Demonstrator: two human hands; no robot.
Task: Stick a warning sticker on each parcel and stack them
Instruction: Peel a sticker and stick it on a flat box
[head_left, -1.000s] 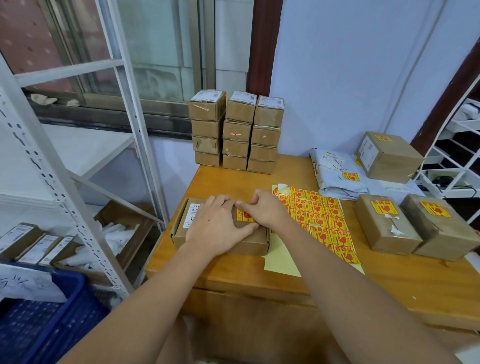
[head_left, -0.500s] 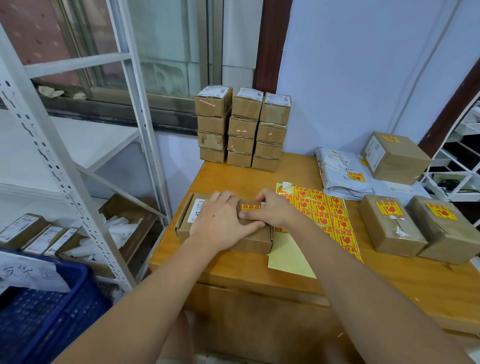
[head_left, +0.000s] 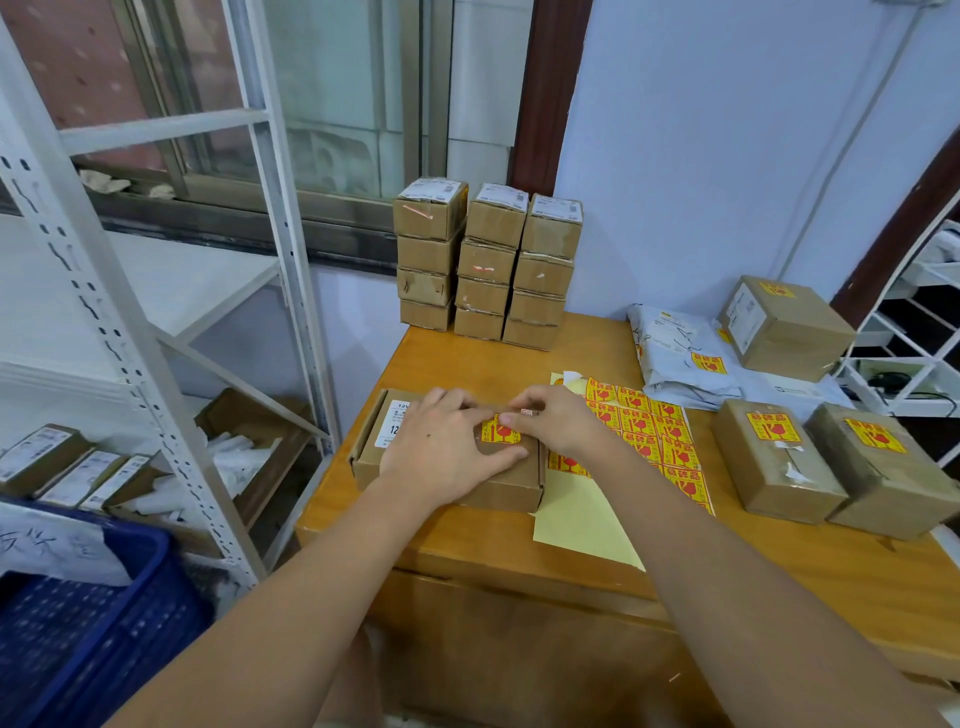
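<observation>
From the head view, a flat cardboard parcel (head_left: 452, 457) lies on the near left part of the wooden worktop (head_left: 519, 551), with a white label at its left end. The left hand (head_left: 447, 457) rests palm down on top of it, fingers spread and fairly straight, the thumb stretched along the near right edge of the lid. The right hand (head_left: 556, 421) comes in from the right with its fingertips (head_left: 522, 415) curled down onto a yellow and red warning sticker (head_left: 500, 432) that sits on the lid between the two hands; whether those fingers pinch the sticker's edge or only press it flat I cannot tell. Just right of the parcel, partly under its right end, lies a sticker sheet (head_left: 649, 431) with rows of the same yellow and red labels, its pale backing bare at the near end. At the far edge against the wall stand three columns of stacked small boxes (head_left: 488, 265). On the right are two brown parcels (head_left: 831, 462) side by side, each bearing a sticker on top, and farther back a grey mailing bag (head_left: 680, 358) and another box (head_left: 784, 327), also stickered. Left of the worktop are a white metal shelf rack (head_left: 135, 332) and a blue crate (head_left: 88, 623).
</observation>
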